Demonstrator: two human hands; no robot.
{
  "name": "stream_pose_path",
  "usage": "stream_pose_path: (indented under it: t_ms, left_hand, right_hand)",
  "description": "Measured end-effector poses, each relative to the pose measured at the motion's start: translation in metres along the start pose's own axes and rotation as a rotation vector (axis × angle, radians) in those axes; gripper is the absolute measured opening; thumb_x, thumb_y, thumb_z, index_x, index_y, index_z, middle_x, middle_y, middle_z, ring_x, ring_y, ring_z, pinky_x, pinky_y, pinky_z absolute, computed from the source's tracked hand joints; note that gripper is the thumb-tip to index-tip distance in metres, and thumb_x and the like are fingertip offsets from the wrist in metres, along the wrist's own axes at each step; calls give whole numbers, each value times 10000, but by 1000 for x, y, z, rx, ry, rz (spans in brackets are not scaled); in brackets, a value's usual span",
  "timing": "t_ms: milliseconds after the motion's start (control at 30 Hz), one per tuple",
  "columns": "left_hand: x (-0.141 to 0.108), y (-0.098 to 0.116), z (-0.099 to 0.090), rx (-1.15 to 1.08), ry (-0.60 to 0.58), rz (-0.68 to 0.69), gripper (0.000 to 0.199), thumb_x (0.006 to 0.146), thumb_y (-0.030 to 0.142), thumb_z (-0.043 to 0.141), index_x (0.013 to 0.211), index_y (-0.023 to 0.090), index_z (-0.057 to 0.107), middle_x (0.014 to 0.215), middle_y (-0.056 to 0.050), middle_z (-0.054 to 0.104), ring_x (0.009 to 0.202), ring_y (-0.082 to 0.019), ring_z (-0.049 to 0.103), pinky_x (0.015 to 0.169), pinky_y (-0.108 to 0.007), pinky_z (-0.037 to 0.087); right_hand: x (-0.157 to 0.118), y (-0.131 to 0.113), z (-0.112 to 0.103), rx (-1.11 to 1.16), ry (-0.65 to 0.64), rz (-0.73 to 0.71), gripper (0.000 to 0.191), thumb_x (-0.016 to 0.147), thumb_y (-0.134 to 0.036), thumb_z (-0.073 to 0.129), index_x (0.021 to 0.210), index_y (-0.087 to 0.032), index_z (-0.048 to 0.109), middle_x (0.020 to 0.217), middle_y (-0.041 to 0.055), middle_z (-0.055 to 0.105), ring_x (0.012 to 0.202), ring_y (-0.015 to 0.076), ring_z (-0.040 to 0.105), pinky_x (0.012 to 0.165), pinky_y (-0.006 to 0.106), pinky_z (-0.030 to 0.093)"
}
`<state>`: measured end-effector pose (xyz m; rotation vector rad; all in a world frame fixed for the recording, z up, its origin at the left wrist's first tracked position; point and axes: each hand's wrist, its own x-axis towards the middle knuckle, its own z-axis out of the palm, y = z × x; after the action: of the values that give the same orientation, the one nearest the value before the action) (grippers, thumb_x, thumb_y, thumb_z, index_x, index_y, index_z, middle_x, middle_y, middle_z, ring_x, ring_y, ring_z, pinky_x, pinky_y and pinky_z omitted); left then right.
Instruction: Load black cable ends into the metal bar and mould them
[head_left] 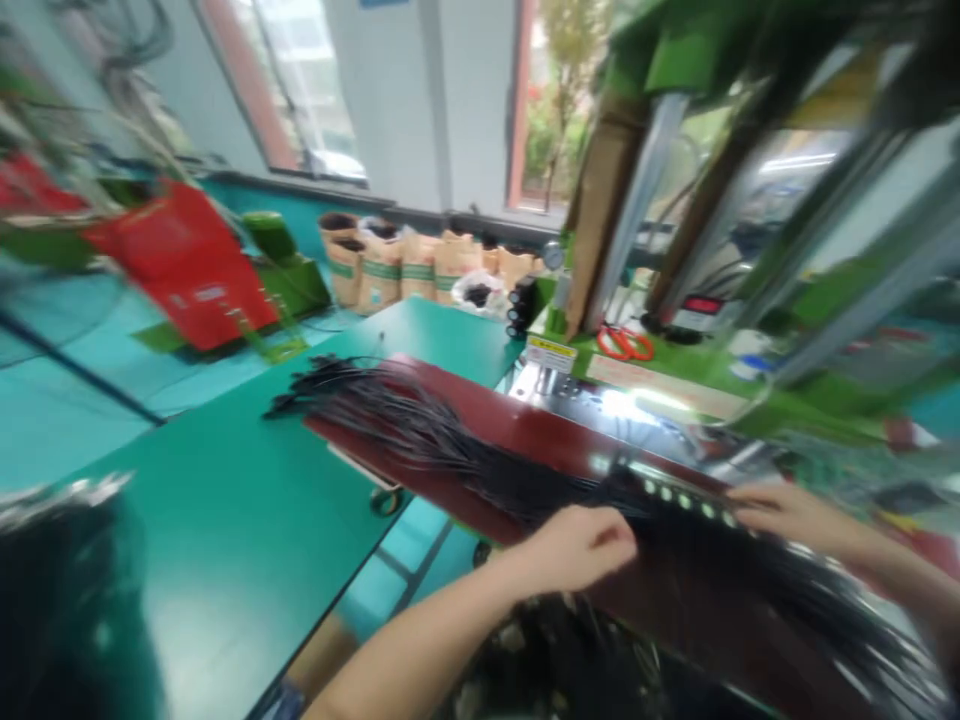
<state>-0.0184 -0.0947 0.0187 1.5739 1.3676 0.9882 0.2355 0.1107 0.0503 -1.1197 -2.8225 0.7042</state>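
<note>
A long bundle of thin black cables (pixel 450 440) runs across a dark red board (pixel 525 425), its left end spilling over the green table. My left hand (pixel 581 545) is over the board at the near edge of the bundle, fingers curled; what they may hold is hidden. Further right, my right hand (pixel 776 510) has its fingers on a metal strip (pixel 690 500) with a row of pale round spots, which lies along the cables. Motion blurs the strip and the cables near it.
A green table (pixel 247 520) spreads to the left, with a dark blurred heap (pixel 75 600) at its near corner. A green machine (pixel 660 370) with metal columns stands at the right, orange-handled scissors (pixel 626 343) on it. Paper sacks (pixel 420 265) line the wall.
</note>
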Motion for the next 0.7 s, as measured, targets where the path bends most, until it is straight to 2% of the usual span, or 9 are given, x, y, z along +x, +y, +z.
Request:
stream_pose_path:
  t_ms: [33, 100, 200, 267, 333, 400, 500, 600, 700]
  left_hand:
    - [-2, 0, -2, -30, 17, -3, 181, 795, 297, 462, 830, 181, 597, 668, 18, 579, 614, -98, 522, 561, -186, 382]
    - [0, -1, -8, -105, 56, -17, 169, 791, 283, 463, 796, 166, 585, 635, 20, 549, 584, -89, 499, 540, -185, 377]
    - [17, -6, -20, -268, 137, -80, 152, 778, 286, 480, 787, 158, 560, 598, 31, 504, 496, -71, 444, 461, -180, 348]
    - [36, -13, -27, -402, 235, -114, 134, 755, 270, 513, 809, 155, 554, 623, 26, 509, 499, -71, 448, 448, -179, 350]
    - [59, -23, -30, -550, 352, -166, 128, 710, 213, 571, 821, 151, 561, 684, 15, 532, 576, -77, 489, 503, -176, 385]
    - [84, -31, -29, -672, 417, -242, 181, 659, 136, 616, 833, 148, 568, 732, 11, 546, 650, -77, 513, 572, -169, 405]
    - [123, -37, -22, -773, 387, -341, 221, 637, 68, 623, 835, 138, 552, 696, 14, 543, 642, -78, 526, 600, -173, 416]
    - [157, -35, -12, -863, 284, -403, 116, 693, 67, 579, 774, 123, 517, 617, 10, 526, 576, -78, 533, 598, -186, 436]
    - [179, -32, -4, -970, 147, -482, 14, 773, 99, 502, 769, 110, 493, 613, -29, 554, 556, -100, 564, 618, -237, 475]
  right_hand:
    - [5, 2, 0, 32, -82, -47, 175, 756, -278, 542, 799, -238, 707, 830, 88, 673, 785, 218, 616, 712, 287, 467]
    - [17, 3, 3, 28, -80, -117, 204, 736, -269, 517, 786, -206, 704, 840, 84, 649, 819, 225, 598, 763, 310, 446]
    - [26, 1, 15, 41, -10, -122, 195, 703, -270, 534, 779, -190, 695, 839, 64, 624, 819, 211, 585, 784, 313, 442]
    - [25, 1, 25, 55, 47, -98, 217, 711, -267, 521, 826, -189, 687, 874, 61, 627, 858, 209, 579, 826, 319, 431]
    - [21, 1, 36, 62, 138, -61, 252, 728, -270, 500, 892, -190, 674, 927, 65, 634, 908, 212, 572, 866, 332, 416]
    - [16, 1, 46, 63, 246, -12, 283, 760, -291, 467, 939, -182, 657, 974, 78, 635, 942, 220, 566, 882, 356, 412]
    - [14, 0, 58, 52, 392, 55, 313, 805, -328, 411, 944, -172, 645, 983, 97, 636, 950, 241, 566, 879, 401, 409]
    - [15, 1, 65, 49, 478, 79, 291, 807, -329, 411, 899, -196, 653, 943, 84, 652, 915, 243, 583, 853, 414, 424]
    - [14, 2, 67, 51, 519, 75, 270, 803, -307, 418, 877, -211, 659, 926, 67, 666, 889, 232, 601, 828, 397, 449]
